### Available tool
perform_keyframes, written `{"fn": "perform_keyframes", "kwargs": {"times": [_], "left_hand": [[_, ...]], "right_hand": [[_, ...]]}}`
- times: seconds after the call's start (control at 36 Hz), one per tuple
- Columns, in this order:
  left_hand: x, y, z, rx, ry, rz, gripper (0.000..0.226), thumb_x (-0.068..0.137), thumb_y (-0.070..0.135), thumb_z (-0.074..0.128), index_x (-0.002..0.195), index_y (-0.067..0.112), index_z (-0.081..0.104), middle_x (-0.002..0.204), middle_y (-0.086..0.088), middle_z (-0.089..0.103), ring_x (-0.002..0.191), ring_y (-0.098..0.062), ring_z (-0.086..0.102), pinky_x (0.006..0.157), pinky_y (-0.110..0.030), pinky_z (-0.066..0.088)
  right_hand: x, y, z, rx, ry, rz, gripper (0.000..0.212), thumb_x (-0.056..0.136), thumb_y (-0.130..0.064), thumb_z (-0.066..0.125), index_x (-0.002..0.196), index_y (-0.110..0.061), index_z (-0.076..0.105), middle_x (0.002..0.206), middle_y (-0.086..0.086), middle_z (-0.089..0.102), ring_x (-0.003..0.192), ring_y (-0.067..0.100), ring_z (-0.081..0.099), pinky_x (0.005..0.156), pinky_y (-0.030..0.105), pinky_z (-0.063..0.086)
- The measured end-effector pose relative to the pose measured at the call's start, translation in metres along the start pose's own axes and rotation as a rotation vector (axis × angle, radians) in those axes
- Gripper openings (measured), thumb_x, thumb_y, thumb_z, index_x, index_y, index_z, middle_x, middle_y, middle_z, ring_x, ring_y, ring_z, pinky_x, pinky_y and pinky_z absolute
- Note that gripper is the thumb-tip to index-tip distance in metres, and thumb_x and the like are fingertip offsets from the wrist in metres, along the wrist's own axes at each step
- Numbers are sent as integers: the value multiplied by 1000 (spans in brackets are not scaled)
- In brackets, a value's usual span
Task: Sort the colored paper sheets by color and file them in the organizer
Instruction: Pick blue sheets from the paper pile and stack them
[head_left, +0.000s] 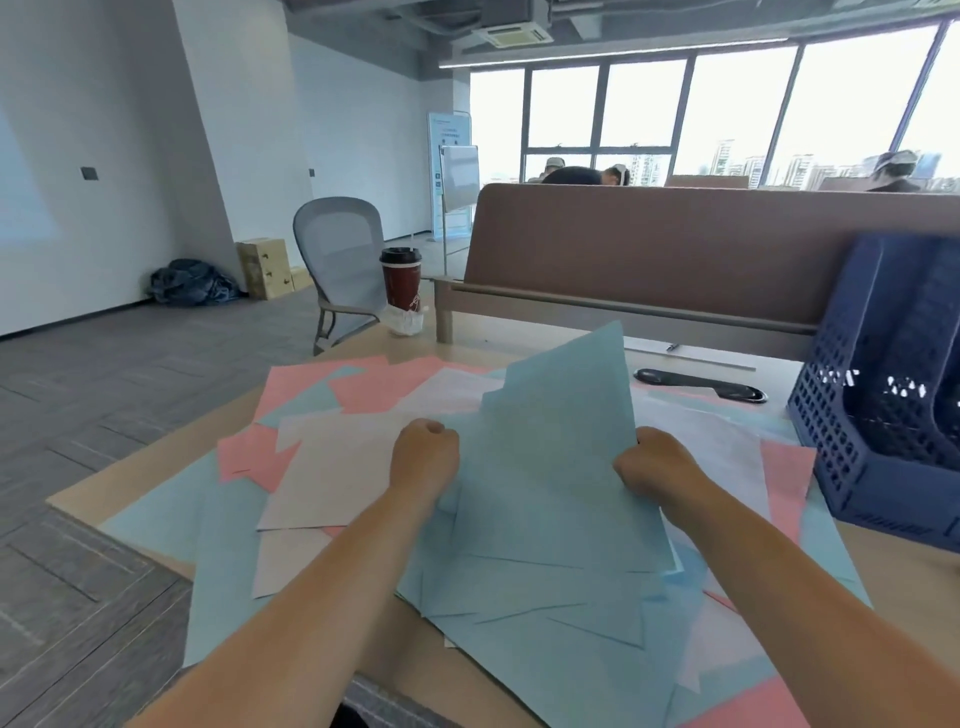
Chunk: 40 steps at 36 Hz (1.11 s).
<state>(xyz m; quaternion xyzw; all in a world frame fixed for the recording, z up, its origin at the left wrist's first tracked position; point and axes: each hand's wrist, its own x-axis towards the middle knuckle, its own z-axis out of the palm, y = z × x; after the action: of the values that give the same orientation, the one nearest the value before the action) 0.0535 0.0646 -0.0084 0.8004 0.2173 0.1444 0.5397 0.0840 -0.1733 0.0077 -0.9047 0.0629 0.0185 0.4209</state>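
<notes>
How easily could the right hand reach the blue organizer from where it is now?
Probably easily. The right hand, holding the blue sheets together with the left hand, is close to the organizer on its right; only flat sheets lie between them.

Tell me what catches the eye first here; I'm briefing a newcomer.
The left hand and right hand grip a raised bundle of blue sheets at centre. Pink, white and blue loose sheets cover the desk beneath, and a dark blue organizer stands at the right.
</notes>
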Motion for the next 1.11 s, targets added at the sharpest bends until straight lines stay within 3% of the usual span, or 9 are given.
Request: {"fn": "perform_keyframes", "kwargs": {"times": [0.08, 0.28, 0.39, 0.47, 0.58, 0.69, 0.86, 0.94, 1.11], "left_hand": [[1, -1, 1, -9, -24, -4, 23, 87, 11, 54, 109, 12, 60, 103, -4, 60, 92, -24, 54, 75, -27, 37], [8, -5, 0, -195, 11, -65, 6, 73, 12, 55, 75, 18, 53, 74, -8, 51, 67, -21, 45, 61, -34, 36], [15, -7, -6, -241, -31, -110, 8, 78, 13, 54, 85, 17, 55, 79, -10, 57, 69, -24, 54, 62, -40, 50], [17, -10, -8, -282, -72, -157, 43, 70, 25, 62, 111, 14, 54, 98, -13, 68, 83, -34, 69, 73, -48, 58], [-1, 1, -11, -216, -97, -131, 23, 84, 27, 67, 89, 11, 51, 86, -8, 53, 73, -24, 54, 65, -32, 43], [-5, 3, -12, -283, -186, -117, 26, 78, 20, 73, 93, 1, 67, 95, -16, 71, 86, -34, 69, 86, -47, 56], [-9, 20, -20, -251, -202, 28, 10, 80, 18, 70, 88, 13, 71, 91, -9, 70, 81, -27, 63, 74, -33, 46], [-15, 34, -27, -250, -205, 104, 34, 68, 31, 66, 102, 23, 65, 105, -4, 71, 99, -26, 67, 96, -46, 50], [-37, 64, -44, -555, -209, 119, 48, 63, 15, 62, 110, 12, 65, 106, -17, 70, 101, -39, 67, 94, -54, 50]], "right_hand": [[-1, -3, 1, 84, -33, 29, 20, 77, -2, 54, 92, -3, 67, 91, 17, 69, 85, 34, 67, 78, 41, 57], [-2, -8, 4, 115, -53, 19, 17, 78, 2, 55, 91, -3, 65, 93, 19, 68, 82, 35, 66, 66, 34, 51], [2, -4, 1, 130, -60, 67, 19, 73, 4, 54, 88, 3, 65, 93, 27, 67, 71, 32, 61, 62, 31, 47], [4, -2, 1, 151, -78, 75, 25, 72, 4, 53, 94, 3, 66, 100, 27, 68, 78, 34, 64, 66, 35, 51], [2, 2, 0, 298, -114, 95, 28, 76, 7, 54, 97, -4, 68, 95, 22, 71, 87, 39, 70, 80, 51, 59], [-7, 6, -3, 503, -153, 120, 27, 82, 12, 51, 97, -4, 66, 96, 22, 72, 82, 36, 70, 73, 42, 59], [-18, 5, -21, 664, -140, 75, 32, 83, 14, 49, 102, -3, 67, 96, 22, 73, 84, 37, 70, 79, 47, 59], [-26, -1, -32, 725, -137, 10, 37, 83, 16, 48, 105, -5, 68, 96, 16, 76, 86, 34, 71, 75, 40, 59], [-48, -23, -51, 850, -118, -118, 34, 86, 15, 51, 104, -8, 68, 97, 15, 76, 87, 34, 72, 80, 46, 59]]}}
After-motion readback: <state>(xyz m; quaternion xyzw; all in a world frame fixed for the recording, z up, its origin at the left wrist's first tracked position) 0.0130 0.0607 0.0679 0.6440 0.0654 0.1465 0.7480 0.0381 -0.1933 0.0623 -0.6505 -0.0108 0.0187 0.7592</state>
